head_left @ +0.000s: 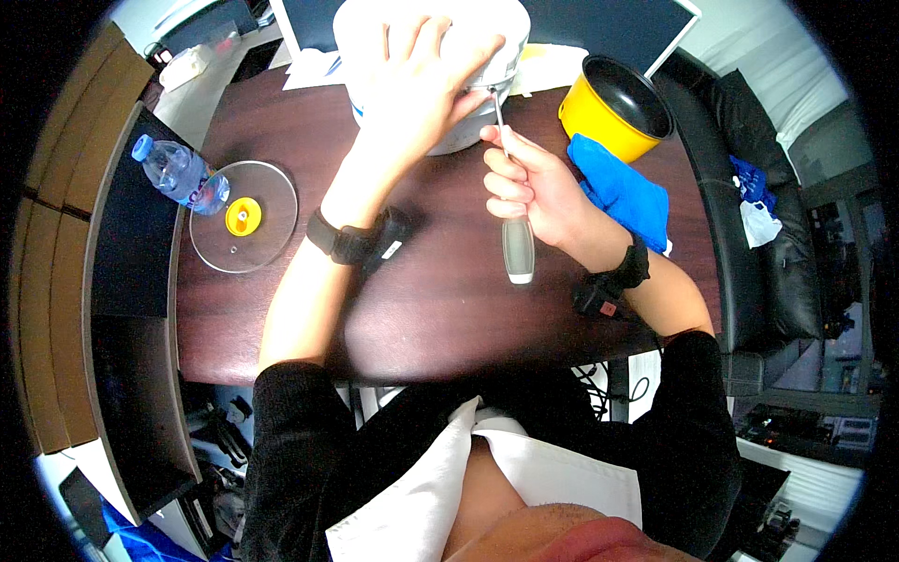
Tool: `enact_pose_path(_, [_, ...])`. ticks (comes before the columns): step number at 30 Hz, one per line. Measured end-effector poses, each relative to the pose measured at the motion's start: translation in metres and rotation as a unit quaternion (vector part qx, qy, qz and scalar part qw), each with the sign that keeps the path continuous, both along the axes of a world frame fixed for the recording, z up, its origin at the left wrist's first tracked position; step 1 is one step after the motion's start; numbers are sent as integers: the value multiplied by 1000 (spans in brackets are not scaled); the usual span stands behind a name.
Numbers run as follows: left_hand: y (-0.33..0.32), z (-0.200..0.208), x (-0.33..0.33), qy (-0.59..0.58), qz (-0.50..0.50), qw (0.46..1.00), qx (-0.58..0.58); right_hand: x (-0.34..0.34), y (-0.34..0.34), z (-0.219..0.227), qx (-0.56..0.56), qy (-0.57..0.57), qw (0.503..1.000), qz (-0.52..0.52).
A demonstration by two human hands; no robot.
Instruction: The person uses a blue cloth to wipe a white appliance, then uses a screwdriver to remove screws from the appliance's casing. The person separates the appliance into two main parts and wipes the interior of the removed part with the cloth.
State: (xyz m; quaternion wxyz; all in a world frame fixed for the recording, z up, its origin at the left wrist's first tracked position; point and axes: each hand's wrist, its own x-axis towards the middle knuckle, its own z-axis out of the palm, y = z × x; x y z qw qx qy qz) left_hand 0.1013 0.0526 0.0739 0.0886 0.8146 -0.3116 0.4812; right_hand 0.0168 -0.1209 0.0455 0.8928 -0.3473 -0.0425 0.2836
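Observation:
My right hand (529,183) is closed around a screwdriver (517,245) with a grey handle. Its thin metal shaft points away from me, and the tip meets the side of a white rounded appliance body (508,26) at the far edge of the table. My left hand (421,75) grips that body from above, fingers spread over its surface and thumb close to the screwdriver tip. Whatever the tip touches is too small to make out. To the right stands a yellow pot (599,117) with a black inside, next to a blue cloth (623,192).
A glass lid (267,245) with a yellow knob lies at the left of the dark red table (440,300). Beside it is a plastic water bottle (178,169) with a blue cap. Papers (552,66) lie behind the appliance, before a dark panel (599,23). A black sofa (787,272) stands right.

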Motion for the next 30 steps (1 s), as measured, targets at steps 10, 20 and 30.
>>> enact_pose_path(10, [0, 0, 0, 4, -5, 1000, 5, -6, -23, 11, -512, -303, 794, -125])
enact_pose_path(20, [0, 0, 2, 2, -9, 1000, 5, 12, -29, 19, -615, -507, 552, -243])
enact_pose_path(30, [3, 17, -18, 63, -64, 996, -1, 15, -36, 29, -673, -524, 474, -217])
